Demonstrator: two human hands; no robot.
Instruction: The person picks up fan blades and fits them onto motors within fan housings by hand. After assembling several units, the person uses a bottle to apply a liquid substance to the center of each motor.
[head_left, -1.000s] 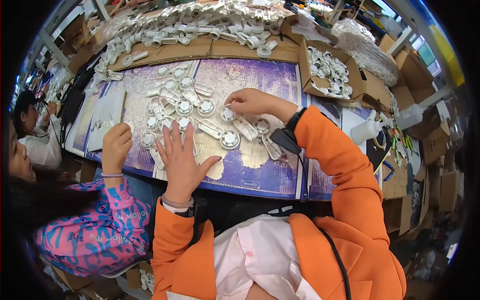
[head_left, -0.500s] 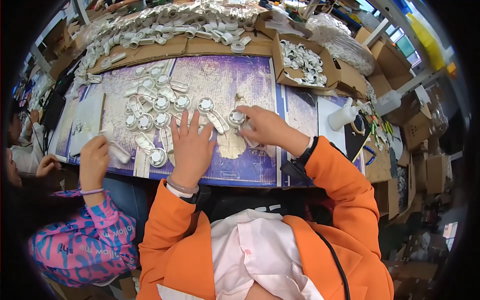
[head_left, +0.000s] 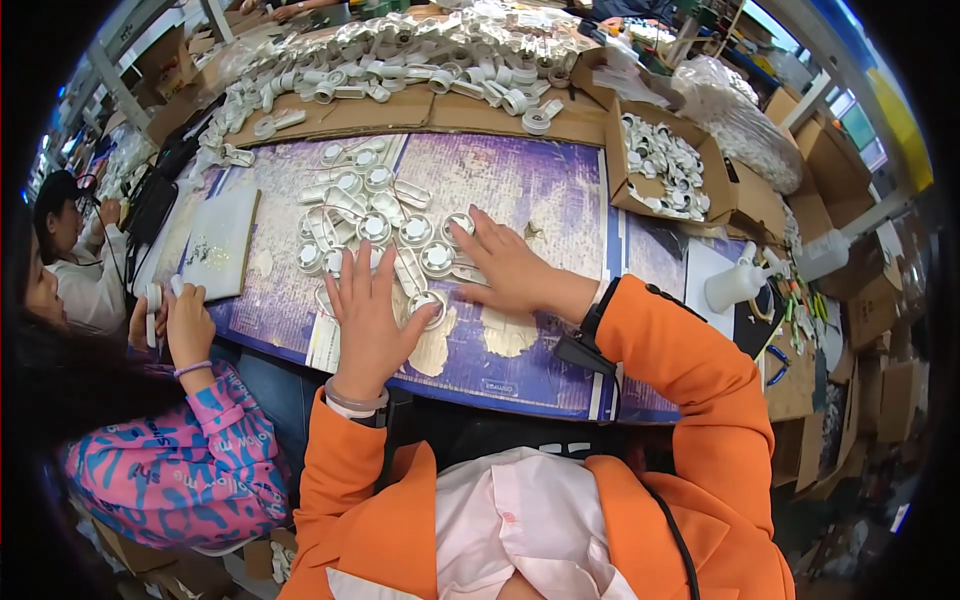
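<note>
Left of centre in the frame, white plastic round-headed, long-handled parts [head_left: 415, 231] lie clustered, pointing variously, on the worn purple tabletop [head_left: 555, 375]. Judged light, stiff and smooth, they are best taken by the round rim. The left hand [head_left: 368, 325] is spread, fingers apart, at the cluster's lower edge. By its thumb, one part's long axis slants, head lowermost, handle toward upper left. Rightward, the right hand [head_left: 510, 265] is open, fingertips over another head; contact cannot be told.
</note>
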